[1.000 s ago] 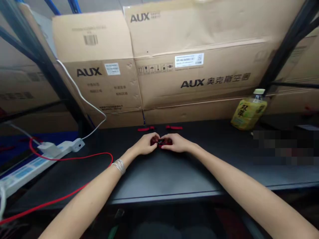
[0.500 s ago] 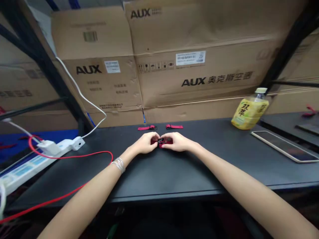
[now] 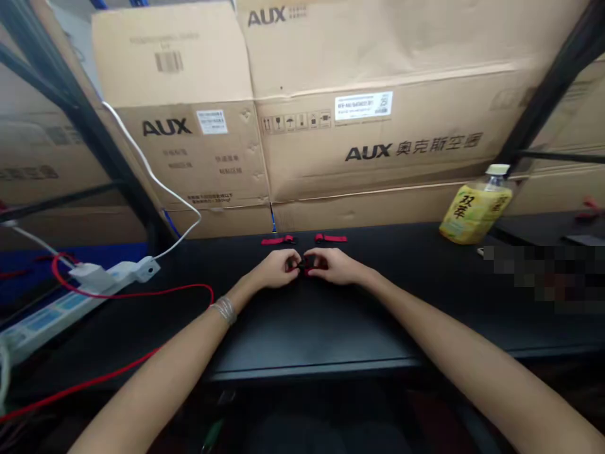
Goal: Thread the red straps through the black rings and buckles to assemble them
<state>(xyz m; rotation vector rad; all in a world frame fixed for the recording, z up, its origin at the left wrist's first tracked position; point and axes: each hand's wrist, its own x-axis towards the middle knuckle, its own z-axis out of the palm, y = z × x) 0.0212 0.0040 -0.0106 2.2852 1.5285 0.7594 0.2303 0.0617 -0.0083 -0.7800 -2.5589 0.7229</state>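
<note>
My left hand (image 3: 278, 268) and my right hand (image 3: 341, 267) meet over the middle of the black table, fingertips almost touching. Both are closed in a pinch on a small red webbing strap with a black buckle (image 3: 308, 267). The fingers cover much of it, so how its parts join cannot be made out. Just beyond my hands lie two more pieces: a red strap with a black end (image 3: 278, 240) on the left and a matching red strap (image 3: 333, 238) on the right.
Cardboard boxes (image 3: 373, 132) stand along the table's back. At the left are a white power strip (image 3: 70, 309) and a red cable (image 3: 155, 292). A yellow-labelled bottle (image 3: 475, 211) stands at the back right, near a pixelated patch.
My fingertips have shifted slightly around the buckle, and my right fingers sit a little more apart. The two straps behind have not moved on the table.
</note>
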